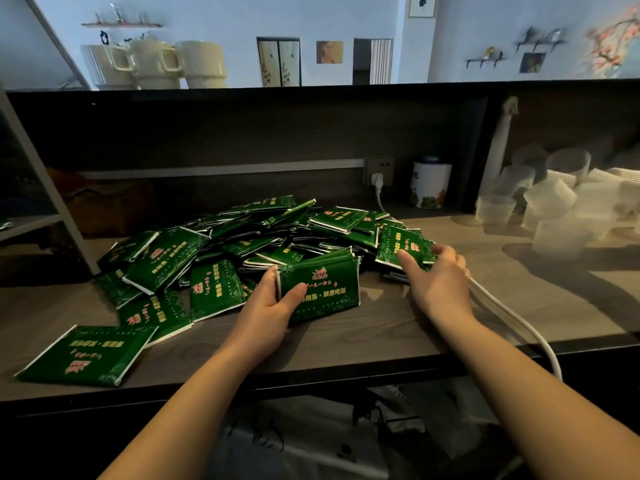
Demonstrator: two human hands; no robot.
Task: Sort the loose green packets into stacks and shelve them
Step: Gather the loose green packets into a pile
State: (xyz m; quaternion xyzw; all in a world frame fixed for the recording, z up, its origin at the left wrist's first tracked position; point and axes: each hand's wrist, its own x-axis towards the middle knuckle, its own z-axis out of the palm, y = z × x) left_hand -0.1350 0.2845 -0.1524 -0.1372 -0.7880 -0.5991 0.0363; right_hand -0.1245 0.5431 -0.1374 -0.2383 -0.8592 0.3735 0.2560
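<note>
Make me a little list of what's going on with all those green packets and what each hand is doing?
left hand: grips a small stack of green packets, thumb on top
right hand: fingers on a packet at the pile's right edge; grasp unclear
loose pile: many packets heaped untidily on the wooden counter
stray packet: lies flat, near the counter's front left edge
white cable: runs along the counter to the right of the right hand
plastic cups: clustered far right
</note>
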